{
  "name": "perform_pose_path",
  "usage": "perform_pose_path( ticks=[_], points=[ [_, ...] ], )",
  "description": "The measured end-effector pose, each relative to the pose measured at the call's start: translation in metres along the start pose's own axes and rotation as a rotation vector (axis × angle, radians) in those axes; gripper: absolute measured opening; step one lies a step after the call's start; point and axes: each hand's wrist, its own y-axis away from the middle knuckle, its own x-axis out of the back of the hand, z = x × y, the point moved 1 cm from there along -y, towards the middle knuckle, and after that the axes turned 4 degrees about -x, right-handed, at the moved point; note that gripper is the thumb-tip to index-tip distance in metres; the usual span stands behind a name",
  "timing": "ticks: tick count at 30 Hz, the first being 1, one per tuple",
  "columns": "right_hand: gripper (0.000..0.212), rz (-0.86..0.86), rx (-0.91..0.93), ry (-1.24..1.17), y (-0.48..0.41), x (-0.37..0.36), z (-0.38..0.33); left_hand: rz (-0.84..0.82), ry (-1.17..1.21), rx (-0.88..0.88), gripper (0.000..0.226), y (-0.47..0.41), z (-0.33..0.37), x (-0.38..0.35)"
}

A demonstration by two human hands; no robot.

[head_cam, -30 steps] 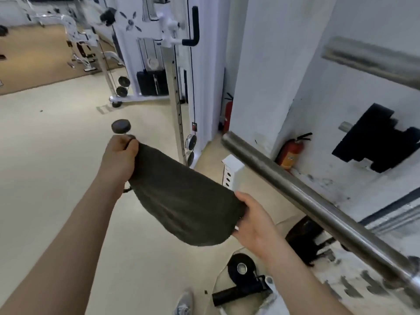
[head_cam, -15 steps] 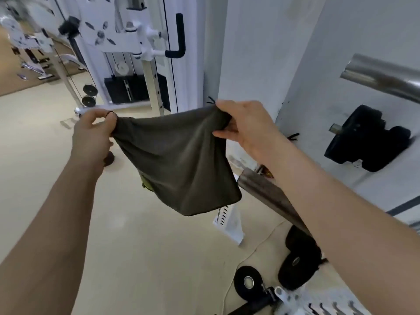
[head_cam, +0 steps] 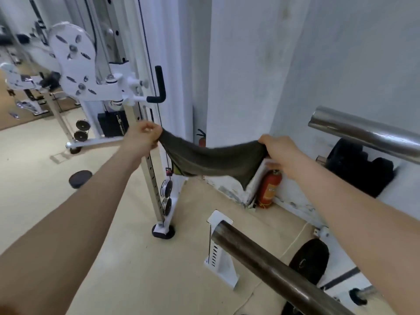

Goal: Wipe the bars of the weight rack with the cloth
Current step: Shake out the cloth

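Dark olive-grey fabric cloth (head_cam: 213, 160), stretched in mid-air between both hands and sagging in its middle, with one loose corner hanging below the right end. The left hand (head_cam: 142, 138) pinches the cloth's left edge, its fingers (head_cam: 151, 130) closed on the fabric; the right hand (head_cam: 280, 153) grips the opposite edge, fingers curled over it. The cloth touches neither bar: the upper polished steel bar (head_cam: 363, 135) lies to the right of the right hand, and the lower dark steel bar (head_cam: 272, 267) runs well below the cloth, toward the viewer. Judged step: spreading the cloth before laying it on a bar. To do this well, keep the fabric taut, drape it over the bar so that it wraps the round surface, then slide it along the length under even pressure from both hands. White cable machine (head_cam: 97, 83) and red fire extinguisher (head_cam: 269, 189) stand behind.
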Motion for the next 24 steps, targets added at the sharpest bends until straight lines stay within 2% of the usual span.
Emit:
perform_pose_path(
  ticks=[1,3,7,11,15,18,21,24],
  points=[
    [0.034,0.009,-0.081,0.082,-0.018,-0.001,0.017,-0.013,-0.084,0.029,0.008,-0.012,-0.019,-0.011],
    [0.031,-0.013,-0.254,0.148,-0.046,-0.009,0.051,-0.041,-0.22,0.09,0.014,-0.036,-0.061,-0.033],
    [0.017,-0.007,-0.478,-0.044,-0.092,-0.036,0.11,-0.186,-0.141,0.334,0.016,-0.07,-0.143,-0.081],
    [0.018,0.114,-0.46,-0.34,-0.134,-0.053,0.14,-0.278,0.022,0.477,0.01,-0.099,-0.178,-0.123],
    [0.02,0.253,-0.439,-0.511,-0.15,-0.047,0.142,-0.263,0.129,0.412,0.011,-0.121,-0.182,-0.15],
    [0.022,0.338,-0.405,-0.439,-0.145,-0.035,0.137,-0.159,0.158,0.326,0.011,-0.123,-0.171,-0.155],
    [0.018,0.322,-0.44,-0.255,-0.139,-0.032,0.151,-0.066,0.098,0.255,0.022,-0.104,-0.174,-0.149],
    [0.02,0.213,-0.565,-0.021,-0.131,-0.05,0.193,-0.068,0.014,0.385,0.026,-0.068,-0.221,-0.139]
  ],
)
